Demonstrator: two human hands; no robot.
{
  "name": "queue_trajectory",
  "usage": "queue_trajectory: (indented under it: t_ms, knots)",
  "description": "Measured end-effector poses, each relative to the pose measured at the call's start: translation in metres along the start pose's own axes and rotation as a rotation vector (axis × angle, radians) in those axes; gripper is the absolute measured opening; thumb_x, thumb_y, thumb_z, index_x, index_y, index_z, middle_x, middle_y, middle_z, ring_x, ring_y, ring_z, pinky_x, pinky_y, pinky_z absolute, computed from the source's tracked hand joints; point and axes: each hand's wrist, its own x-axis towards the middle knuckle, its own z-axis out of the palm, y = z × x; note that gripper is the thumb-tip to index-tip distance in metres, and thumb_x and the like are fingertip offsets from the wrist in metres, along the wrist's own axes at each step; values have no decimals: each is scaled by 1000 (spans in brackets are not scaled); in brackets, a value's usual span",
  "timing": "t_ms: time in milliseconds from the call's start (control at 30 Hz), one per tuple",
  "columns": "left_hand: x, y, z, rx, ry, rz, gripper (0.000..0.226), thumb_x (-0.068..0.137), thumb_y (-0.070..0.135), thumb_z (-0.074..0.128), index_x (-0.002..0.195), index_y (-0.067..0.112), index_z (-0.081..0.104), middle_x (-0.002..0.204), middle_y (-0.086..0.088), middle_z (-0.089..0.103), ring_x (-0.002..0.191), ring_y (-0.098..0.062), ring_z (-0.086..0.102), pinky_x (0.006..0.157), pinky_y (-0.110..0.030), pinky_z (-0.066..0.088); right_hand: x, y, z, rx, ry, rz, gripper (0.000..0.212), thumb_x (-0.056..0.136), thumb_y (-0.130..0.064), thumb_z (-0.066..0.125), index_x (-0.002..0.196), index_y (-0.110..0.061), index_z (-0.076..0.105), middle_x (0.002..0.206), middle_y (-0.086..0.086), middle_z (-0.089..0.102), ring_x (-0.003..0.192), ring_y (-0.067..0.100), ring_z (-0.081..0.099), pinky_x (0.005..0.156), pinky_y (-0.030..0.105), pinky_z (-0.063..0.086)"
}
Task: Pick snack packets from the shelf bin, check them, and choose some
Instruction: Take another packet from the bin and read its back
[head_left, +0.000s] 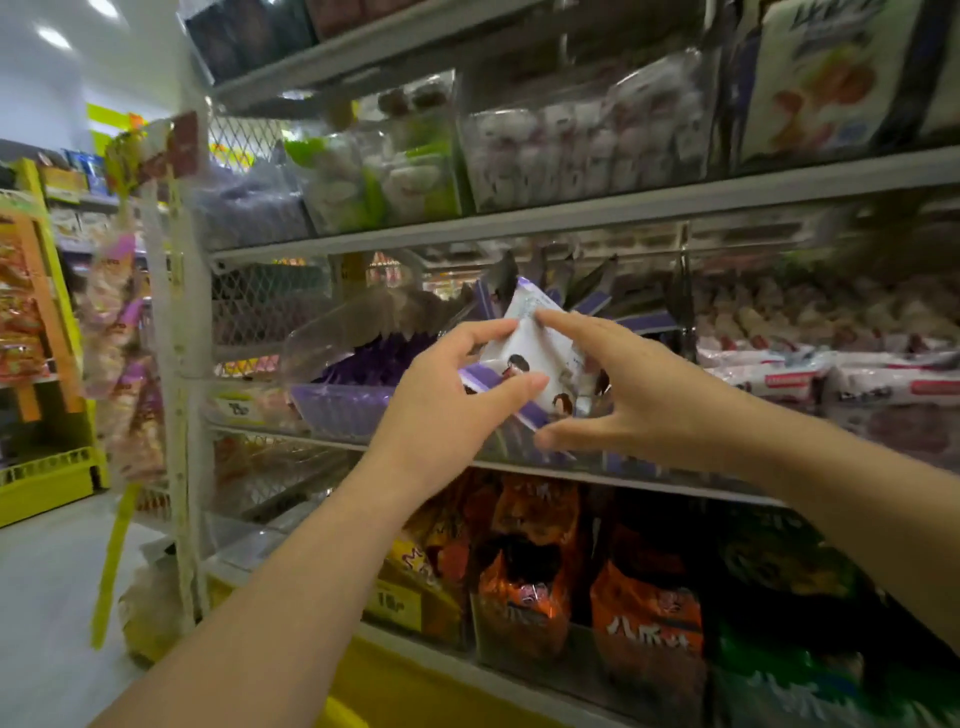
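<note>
- The left hand (457, 400) holds a white packet (537, 358) out in front of the shelf (571, 210).
- Its grip is clamped on the packet: the thumb is on the low edge and a finger is on the top left edge.
- The packet is tilted. It has purple edges and small cartoon faces on it.
- The right hand (644, 400) is just beside the packet, on the right.
- Its grip is apart, with the fingers spread wide. The first finger lies straight and its tip touches the top of the packet.
- The right thumb sticks out under the packet. I cannot tell if it touches.
- The packet is up in the air, in front of a clear bin (332, 338) on the middle shelf.
- More purple packets (374, 358) lie in that bin, behind and below the hands.
- To the right on the same shelf are white and pink packs (810, 374).
- One shelf up are clear boxes of pale round sweets (587, 145).
- One shelf down are orange bags (524, 582), with a yellow price tag (392, 603) to their left.
- Far left, across the floor, stands a yellow rack (47, 488) with more snacks.
- The picture is blurry, so the words on the packs cannot be read.
</note>
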Motion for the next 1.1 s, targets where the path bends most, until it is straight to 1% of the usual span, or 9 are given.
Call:
queue_trajectory:
  t_ms: [67, 167, 267, 333, 433, 533, 733, 867, 1100]
  knots:
    - [26, 8, 9, 3, 14, -12, 28, 83, 36, 73, 110, 39, 63, 95, 17, 69, 85, 2, 64, 70, -15, 48, 15, 10, -18, -30, -58, 84, 115, 52, -86, 55, 148, -50, 3, 152, -14, 34, 123, 4, 44, 94, 20, 38]
    - [60, 11, 21, -83, -14, -39, 14, 87, 27, 71, 101, 27, 68, 81, 8, 74, 71, 1, 69, 61, -15, 52, 38, 27, -36, 70, -152, 166, 128, 40, -95, 54, 150, -45, 11, 148, -20, 39, 128, 5, 45, 107, 31, 39]
    - [86, 5, 31, -59, -65, -85, 4, 89, 26, 68, 93, 28, 67, 88, -2, 74, 82, -14, 71, 78, -35, 59, 51, 39, -45, 184, -220, 199, 86, 53, -79, 65, 129, -48, 38, 110, -42, 56, 101, -13, 57, 86, 13, 48]
    - [99, 2, 35, -27, -93, -91, 1, 91, 27, 66, 91, 27, 67, 87, -2, 74, 79, -18, 70, 83, -45, 58, 60, 47, -47, 219, -232, 213, 64, 67, -67, 69, 120, -37, 49, 92, -26, 69, 81, -5, 65, 70, 16, 54]
    - [111, -2, 38, 49, -105, -71, 16, 96, 31, 58, 83, 27, 67, 78, 3, 71, 74, -15, 65, 82, -40, 56, 70, 52, -50, 131, -260, 259, 73, 77, -64, 64, 137, -31, 41, 111, -12, 65, 89, 7, 66, 73, 26, 57]
    - [118, -5, 36, 81, -107, -80, 31, 100, 32, 48, 78, 21, 67, 70, 3, 70, 63, -12, 62, 69, -31, 50, 78, 52, -55, 74, -243, 280, 87, 77, -66, 62, 147, -26, 30, 127, -6, 58, 96, 9, 64, 81, 27, 56]
    - [121, -11, 31, -43, -47, -63, 23, 101, 23, 47, 86, 18, 63, 64, 4, 69, 54, -4, 64, 48, -15, 47, 84, 45, -55, -34, -174, 228, 77, 80, -70, 52, 144, -30, 36, 119, -10, 55, 105, 12, 59, 94, 33, 50]
    - [121, -20, 37, 7, -51, -45, 21, 102, 25, 47, 91, 20, 64, 78, 1, 68, 63, 2, 63, 54, -13, 49, 81, 46, -54, -79, -195, 245, 73, 80, -72, 49, 137, -27, 44, 117, -4, 62, 98, 13, 63, 90, 34, 53]
    - [128, -16, 35, 140, 64, 153, 27, 102, 28, 43, 81, 29, 60, 67, 9, 62, 61, -2, 55, 56, -13, 41, 78, 41, -60, -68, -100, 203, 74, 77, -76, 44, 133, -27, 48, 112, -7, 62, 91, 9, 62, 83, 28, 52]
